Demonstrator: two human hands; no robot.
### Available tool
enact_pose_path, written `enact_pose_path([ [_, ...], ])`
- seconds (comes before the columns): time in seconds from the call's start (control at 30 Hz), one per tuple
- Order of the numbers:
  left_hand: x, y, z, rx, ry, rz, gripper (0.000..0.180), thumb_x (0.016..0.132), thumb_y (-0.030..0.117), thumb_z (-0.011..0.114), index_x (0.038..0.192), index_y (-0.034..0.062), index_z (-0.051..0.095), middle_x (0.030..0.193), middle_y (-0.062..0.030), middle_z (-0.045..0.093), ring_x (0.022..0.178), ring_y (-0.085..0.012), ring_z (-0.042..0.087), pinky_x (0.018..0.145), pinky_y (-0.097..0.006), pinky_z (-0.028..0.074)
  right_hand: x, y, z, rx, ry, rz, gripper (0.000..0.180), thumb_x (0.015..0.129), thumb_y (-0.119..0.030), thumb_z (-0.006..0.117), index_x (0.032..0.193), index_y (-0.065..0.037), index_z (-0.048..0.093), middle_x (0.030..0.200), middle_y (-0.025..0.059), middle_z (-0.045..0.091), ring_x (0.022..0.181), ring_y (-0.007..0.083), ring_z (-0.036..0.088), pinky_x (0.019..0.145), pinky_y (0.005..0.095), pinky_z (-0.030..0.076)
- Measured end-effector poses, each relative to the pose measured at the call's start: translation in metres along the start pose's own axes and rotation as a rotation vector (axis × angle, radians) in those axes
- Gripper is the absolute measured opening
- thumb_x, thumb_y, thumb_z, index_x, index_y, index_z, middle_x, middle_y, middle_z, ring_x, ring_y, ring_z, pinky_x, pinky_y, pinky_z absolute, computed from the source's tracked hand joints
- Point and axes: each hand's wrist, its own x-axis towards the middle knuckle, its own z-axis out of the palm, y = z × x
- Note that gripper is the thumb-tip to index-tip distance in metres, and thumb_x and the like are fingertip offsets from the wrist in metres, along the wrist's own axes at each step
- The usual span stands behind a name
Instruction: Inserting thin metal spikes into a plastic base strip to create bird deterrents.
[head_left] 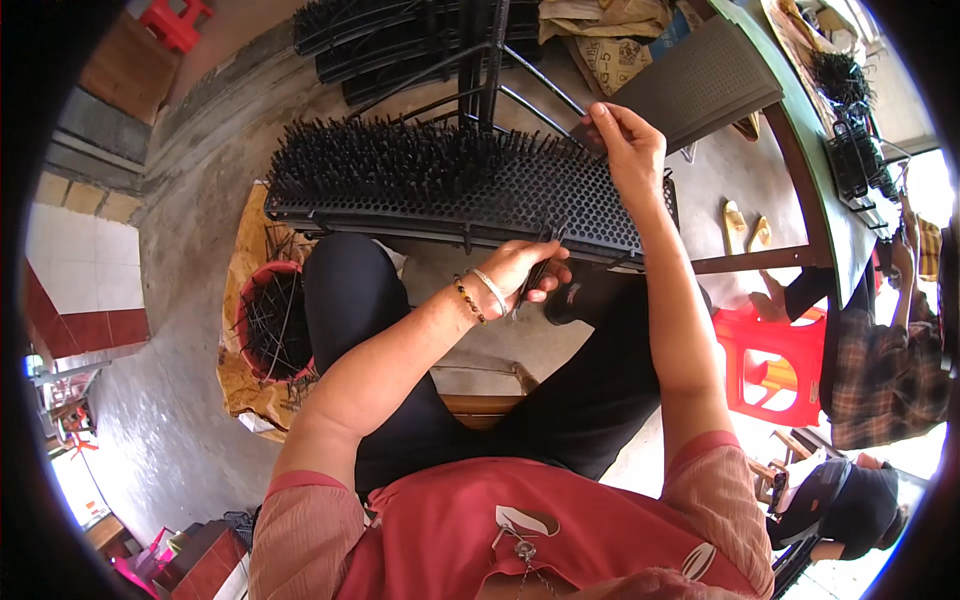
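Across my knees stands a long black perforated rack [565, 195], its left and middle holes filled with upright thin black pins [380, 160]. Bare holes show over its right part. My left hand [525, 272], with a beaded bracelet and a pale bangle at the wrist, is closed around a small bunch of thin black pins [540, 272] at the rack's near edge. Over the far right end of the rack is my right hand [630, 150], thumb and forefinger pinched together. Whatever lies between those fingertips is too small to make out.
A pink bucket [275, 320] of loose black pins stands left of my knee on brown paper. Behind the rack are a black metal stand [485, 80] and more pin-filled racks [370, 45]. A green-edged table [815, 160] and red stool [770, 365] are right, near other people.
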Motion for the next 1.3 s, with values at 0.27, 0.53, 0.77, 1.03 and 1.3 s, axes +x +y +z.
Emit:
enact_pose_path([
  [0.27, 0.002, -0.001, -0.003, 0.04, 0.004, -0.016, 0.025, 0.094, 0.024, 0.049, 0.103, 0.0019, 0.058, 0.087, -0.0093, 0.062, 0.073, -0.0136, 0.06, 0.062, -0.027, 0.051, 0.008, 0.02, 0.014, -0.295, -0.014, -0.081, 0.024, 0.088, -0.02, 0.063, 0.096, 0.002, 0.067, 0.078, 0.0017, 0.066, 0.071, 0.0061, 0.057, 0.066, 0.0204, 0.046],
  [0.53, -0.004, 0.005, 0.004, 0.014, 0.049, -0.092, 0.022, 0.094, 0.023, 0.049, 0.107, 0.0059, 0.056, 0.083, -0.0075, 0.059, 0.072, -0.0137, 0.058, 0.062, -0.026, 0.051, 0.007, 0.014, 0.014, -0.351, 0.009, -0.224, 0.021, 0.088, -0.017, 0.062, 0.095, 0.001, 0.067, 0.08, 0.0061, 0.066, 0.072, 0.0095, 0.06, 0.066, 0.0227, 0.047],
  [0.77, 0.002, 0.001, -0.004, 0.008, 0.035, -0.035, 0.026, 0.094, 0.022, 0.05, 0.105, -0.0004, 0.057, 0.081, -0.0061, 0.058, 0.064, -0.0096, 0.051, 0.053, -0.022, 0.043, 0.008, 0.023, 0.011, -0.389, -0.066, -0.282, 0.018, 0.087, -0.015, 0.062, 0.095, 0.001, 0.067, 0.08, 0.0089, 0.065, 0.072, 0.0135, 0.062, 0.066, 0.0255, 0.048],
  [1.03, 0.003, -0.002, -0.006, 0.088, 0.033, 0.013, 0.026, 0.094, 0.023, 0.049, 0.106, 0.0007, 0.057, 0.086, -0.0071, 0.061, 0.07, -0.0123, 0.058, 0.061, -0.025, 0.05, 0.004, 0.024, 0.019, -0.74, -0.069, -0.657, 0.015, 0.082, -0.013, 0.064, 0.09, -0.001, 0.068, 0.082, 0.0109, 0.062, 0.077, 0.0275, 0.06, 0.07, 0.0359, 0.046],
  [1.3, -0.002, 0.004, 0.004, 0.245, 0.094, -0.034, 0.024, 0.095, 0.026, 0.048, 0.108, 0.0076, 0.055, 0.085, -0.005, 0.06, 0.064, -0.0097, 0.055, 0.05, -0.021, 0.043, -0.001, 0.015, 0.026, -0.915, -0.061, -0.547, 0.016, 0.083, -0.016, 0.062, 0.09, -0.001, 0.067, 0.082, 0.0128, 0.06, 0.07, 0.0302, 0.058, 0.067, 0.0383, 0.045],
])
